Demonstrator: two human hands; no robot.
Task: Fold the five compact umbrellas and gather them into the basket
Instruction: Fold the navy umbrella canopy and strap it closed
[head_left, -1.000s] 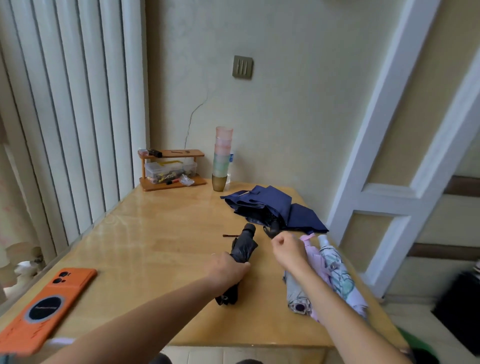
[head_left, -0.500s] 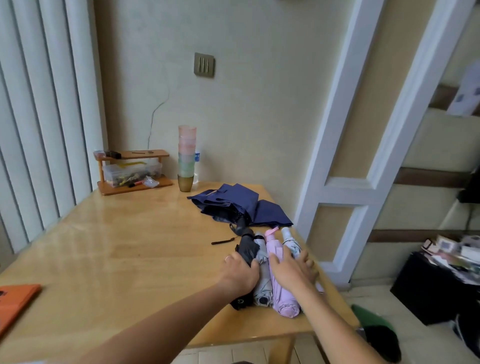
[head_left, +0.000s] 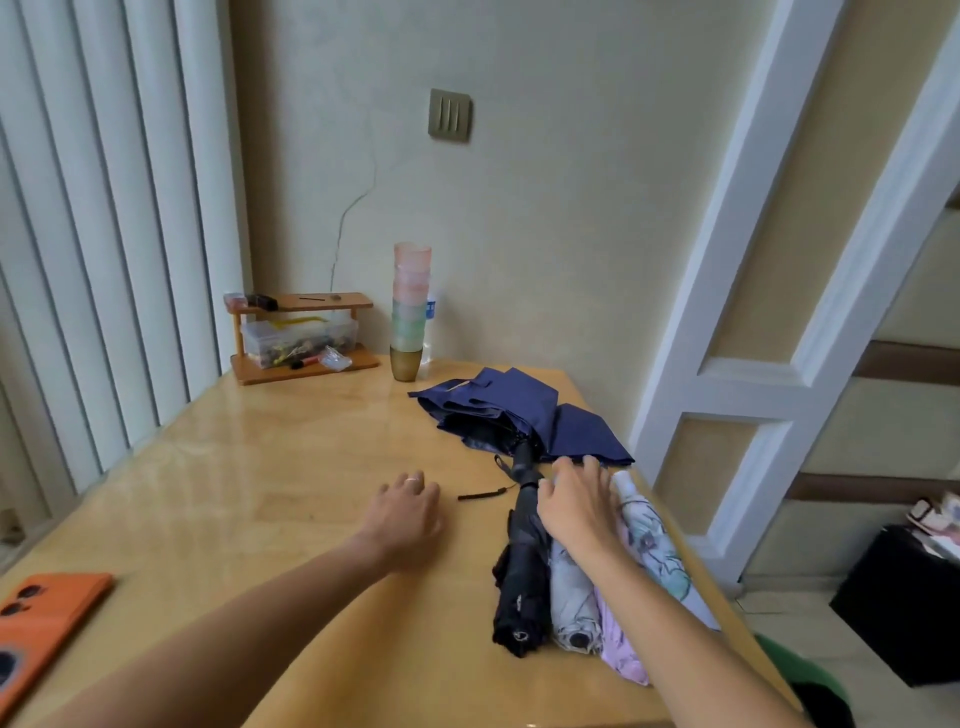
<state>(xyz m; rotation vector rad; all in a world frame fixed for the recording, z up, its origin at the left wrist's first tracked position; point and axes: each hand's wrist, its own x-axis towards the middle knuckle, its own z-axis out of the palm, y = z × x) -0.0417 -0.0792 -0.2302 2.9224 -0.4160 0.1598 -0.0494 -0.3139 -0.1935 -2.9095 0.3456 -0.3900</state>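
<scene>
Several folded umbrellas lie side by side near the table's right edge: a black umbrella (head_left: 522, 577), a grey umbrella (head_left: 574, 597), a pink umbrella (head_left: 621, 649) and a white floral umbrella (head_left: 657, 545). Behind them a navy umbrella (head_left: 514, 410) lies loose and unfolded. My right hand (head_left: 574, 501) rests flat on the far ends of the folded ones, fingers spread toward the navy cloth. Left of the row, my left hand (head_left: 405, 512) is on the bare wood, fingers relaxed, holding nothing. No basket is in view.
A black strap (head_left: 480, 494) lies between my hands. An orange phone (head_left: 36, 623) sits at the near left. A wooden rack (head_left: 304, 338) and stacked cups (head_left: 410, 312) stand at the back wall. Something green (head_left: 795, 675) sits on the floor beside the table.
My left hand has let go of the black umbrella and moved left onto the table. My right hand has slid forward over the folded umbrellas toward the navy one.
</scene>
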